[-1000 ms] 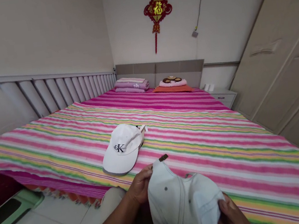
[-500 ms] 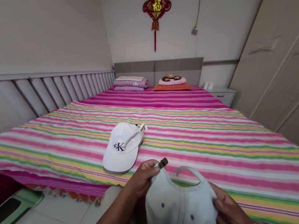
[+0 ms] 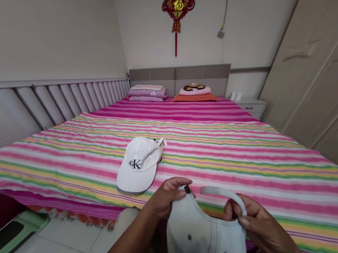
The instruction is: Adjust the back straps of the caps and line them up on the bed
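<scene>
A pale blue baseball cap (image 3: 202,230) is held up between my hands, its back opening toward the top. My left hand (image 3: 169,195) pinches the buckle end, where a small dark metal buckle (image 3: 188,189) shows beside the fingers. On the other side, my right hand (image 3: 257,221) grips the base of the loose adjusting strap (image 3: 220,190), with fingers inside the opening. The strap's free end curves toward the buckle, apart from it. Beyond my left hand, a white cap (image 3: 141,164) with black "CK" letters lies on the bed, brim toward me.
A striped sheet covers the bed (image 3: 271,162). Folded purple bedding (image 3: 148,93) and a pink and orange pile (image 3: 195,92) sit by the headboard (image 3: 200,78). At lower left stands a green stool (image 3: 18,237). A nightstand (image 3: 252,106) and wardrobe (image 3: 313,60) are at right.
My right hand has moved up the cap's edge and now grips the strap's base. The left fingers have shifted over the buckle, which has turned. The white cap stays put.
</scene>
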`<state>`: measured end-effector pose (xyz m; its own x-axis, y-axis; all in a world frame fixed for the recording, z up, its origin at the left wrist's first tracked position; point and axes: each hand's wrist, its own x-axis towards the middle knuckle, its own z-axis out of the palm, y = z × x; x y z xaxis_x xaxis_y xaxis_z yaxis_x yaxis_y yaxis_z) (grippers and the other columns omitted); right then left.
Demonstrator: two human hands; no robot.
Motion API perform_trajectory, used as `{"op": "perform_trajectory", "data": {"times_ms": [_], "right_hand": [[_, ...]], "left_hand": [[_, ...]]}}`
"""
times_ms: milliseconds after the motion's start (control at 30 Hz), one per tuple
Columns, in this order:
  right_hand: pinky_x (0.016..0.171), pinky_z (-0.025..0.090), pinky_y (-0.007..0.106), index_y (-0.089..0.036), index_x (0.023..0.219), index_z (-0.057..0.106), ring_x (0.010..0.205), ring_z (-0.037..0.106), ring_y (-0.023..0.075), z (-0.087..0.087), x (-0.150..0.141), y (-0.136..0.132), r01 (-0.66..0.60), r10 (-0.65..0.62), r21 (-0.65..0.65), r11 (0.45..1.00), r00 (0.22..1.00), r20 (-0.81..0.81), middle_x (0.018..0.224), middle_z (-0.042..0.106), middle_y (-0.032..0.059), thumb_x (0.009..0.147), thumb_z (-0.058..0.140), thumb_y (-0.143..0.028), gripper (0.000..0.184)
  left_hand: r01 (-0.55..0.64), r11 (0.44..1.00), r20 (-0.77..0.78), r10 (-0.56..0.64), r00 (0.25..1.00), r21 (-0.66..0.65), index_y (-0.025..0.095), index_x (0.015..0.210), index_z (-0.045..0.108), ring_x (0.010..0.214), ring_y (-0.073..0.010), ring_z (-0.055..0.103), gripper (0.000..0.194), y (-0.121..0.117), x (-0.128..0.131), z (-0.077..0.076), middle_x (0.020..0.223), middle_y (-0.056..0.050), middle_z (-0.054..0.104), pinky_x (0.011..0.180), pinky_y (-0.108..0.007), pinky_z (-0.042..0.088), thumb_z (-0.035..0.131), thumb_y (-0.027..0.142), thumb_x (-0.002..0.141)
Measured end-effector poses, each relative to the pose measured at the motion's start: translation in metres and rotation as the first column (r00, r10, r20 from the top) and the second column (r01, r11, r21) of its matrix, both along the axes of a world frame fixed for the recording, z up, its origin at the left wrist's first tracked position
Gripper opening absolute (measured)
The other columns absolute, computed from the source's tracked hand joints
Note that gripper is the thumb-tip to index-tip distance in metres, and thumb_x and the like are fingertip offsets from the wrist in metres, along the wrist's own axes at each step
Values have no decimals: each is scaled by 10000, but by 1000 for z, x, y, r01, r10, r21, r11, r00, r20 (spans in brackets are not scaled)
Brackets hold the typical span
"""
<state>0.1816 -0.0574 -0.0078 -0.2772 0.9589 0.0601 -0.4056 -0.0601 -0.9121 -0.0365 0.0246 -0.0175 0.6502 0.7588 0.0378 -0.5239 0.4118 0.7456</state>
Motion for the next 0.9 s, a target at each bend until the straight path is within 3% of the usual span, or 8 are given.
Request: {"op": "perform_trajectory", "data": {"times_ms": [133,267,400,500,633,767,900], "right_hand": [[565,362,235,-171,684,563,604,500,145,3,-7,3,70,-69,17,997,995,-73,648,606,35,628,703,-286,191],[557,365,240,-186,767,586,565,488,137,-1,-14,8,99,-94,21,995,984,-149,572,576,10,723,625,-333,159],[527,361,236,-196,807,590,529,467,128,-1,-18,9,173,-171,-5,985,969,-179,538,549,-9,718,636,-300,145],[540,369,244,-189,779,595,552,483,134,1,-19,7,163,-164,-17,986,970,-180,574,565,5,695,657,-286,143],[571,375,260,-189,760,596,563,483,138,1,-19,7,136,-140,-32,990,966,-218,566,546,2,676,666,-288,147],[553,354,257,-177,732,592,535,467,138,1,-21,6,126,-121,4,992,964,-238,481,464,-18,687,648,-338,176],[505,323,235,-175,720,585,476,425,119,0,-25,2,149,-151,-24,989,958,-244,416,390,-44,711,632,-356,187]], "left_hand": [[-30,999,42,28,999,37,152,838,664,680,-140,625,240,4,4,-4,771,-62,681,633,-241,463,704,119,604],[-47,998,26,46,999,50,143,823,658,673,-138,619,228,8,4,-8,784,-67,677,623,-239,459,707,127,601],[-51,995,-60,57,997,86,155,875,652,651,-134,597,359,9,3,-3,779,-47,650,603,-244,451,749,136,529],[-104,972,-192,145,971,209,153,849,663,650,-118,568,379,7,5,3,723,-21,625,614,-232,435,768,134,486],[-144,874,-369,338,866,463,147,839,675,683,-134,565,275,5,7,4,730,-29,642,659,-245,423,722,184,571],[-106,703,-417,528,740,703,181,881,687,786,-196,589,253,3,4,5,825,-50,685,726,-269,410,667,239,636],[-4,581,-406,574,711,814,212,992,660,881,-218,570,281,2,-1,12,948,-69,667,782,-276,382,581,242,724]]}}
